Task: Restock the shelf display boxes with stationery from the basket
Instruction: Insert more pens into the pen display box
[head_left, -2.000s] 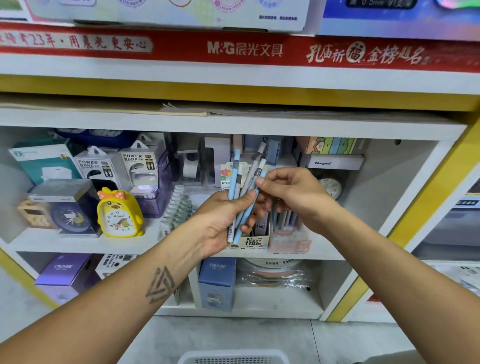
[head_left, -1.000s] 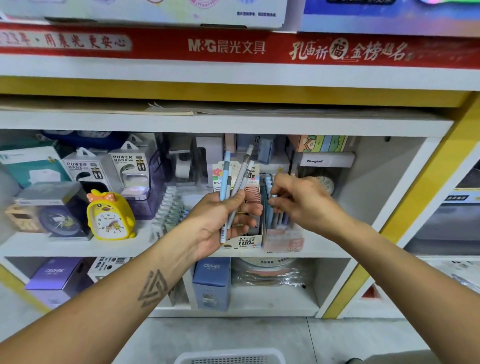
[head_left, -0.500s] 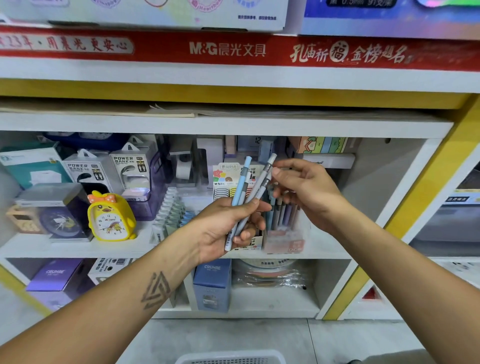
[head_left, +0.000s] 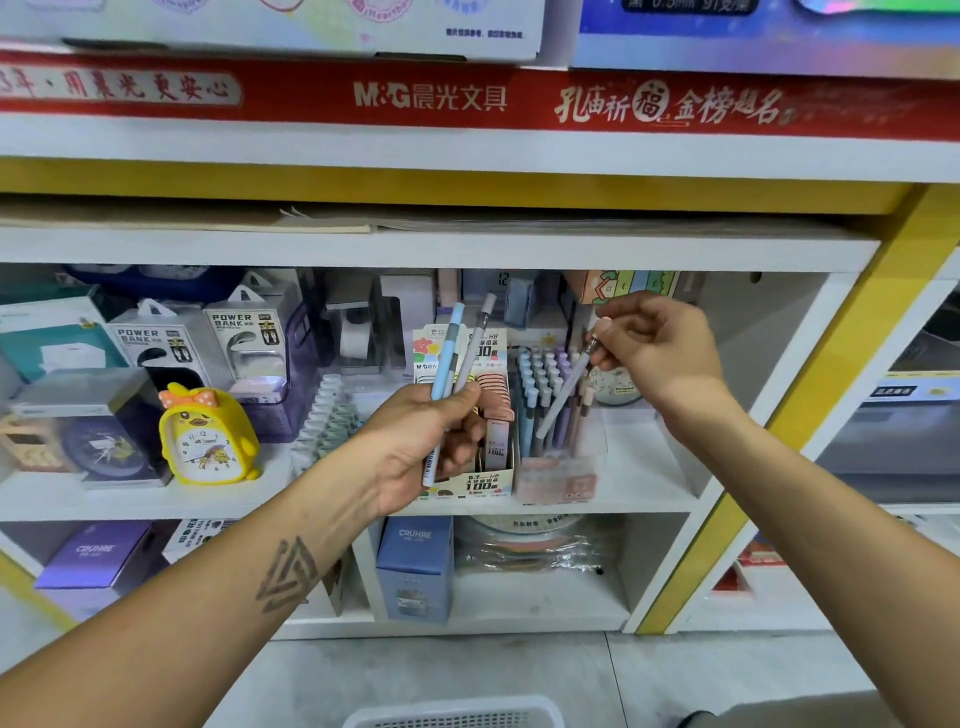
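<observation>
The right grip (head_left: 647, 345) pinches one pale pencil (head_left: 563, 392) by its top, the shaft slanting toward seven o'clock over the display box (head_left: 553, 478), while the left grip (head_left: 431, 441) clasps two pencils (head_left: 457, 358) pointing toward one o'clock.

The white shelf (head_left: 644, 501) carries, from left to right, boxed clocks (head_left: 98, 441), a yellow chick alarm clock (head_left: 205, 441), 2 power bank packs (head_left: 202, 343) farther back, a row of small white bottles (head_left: 324, 415), a lead refill display box (head_left: 485, 467) and a pink pen display box (head_left: 556, 475) touching it; the lower shelf (head_left: 540, 597) holds 2 CRUHRE boxes (head_left: 415, 566) and wrapped rolls (head_left: 524, 548); a white basket (head_left: 457, 714) sits on the grey floor (head_left: 571, 675) nearest.
</observation>
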